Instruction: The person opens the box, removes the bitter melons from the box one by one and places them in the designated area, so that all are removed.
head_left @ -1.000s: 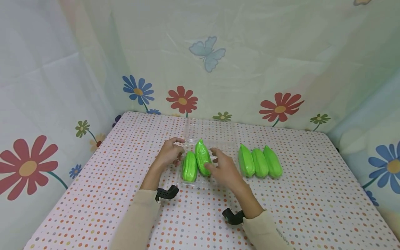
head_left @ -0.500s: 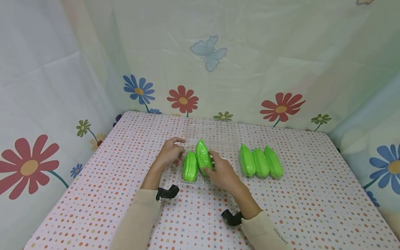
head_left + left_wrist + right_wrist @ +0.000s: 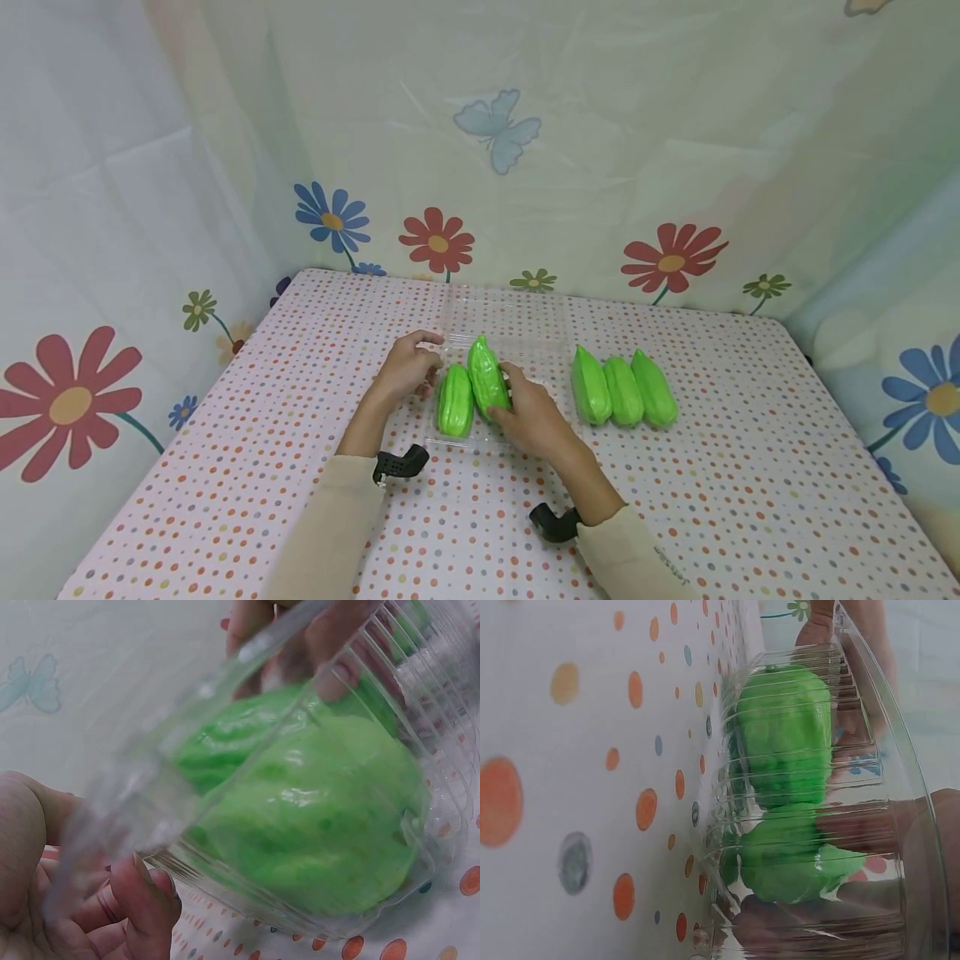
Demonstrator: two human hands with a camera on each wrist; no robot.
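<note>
Right hand: fingers curled round the second gourd, at 3 o'clock of the first.
Left hand: pinching the clear tray at its 9 o'clock rim.
Gourds in tray: 2, glossy, ridged, bright green; the first gourd lies flat, the second sits tilted higher.
Risk: the thin tray may flex or skid if pressed, and the tilted gourd could roll out.
Farther, 3 o'clock: 3 loose gourds side by side on the dotted table.

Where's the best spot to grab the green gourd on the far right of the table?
Probably around its thick middle, coming down from above. That gourd lies flat on the table, pressed against its neighbour on the left, but its right side is free. So thumb on the open right side, fingers over the top. The pointed far end looks too narrow to hold well.
</note>
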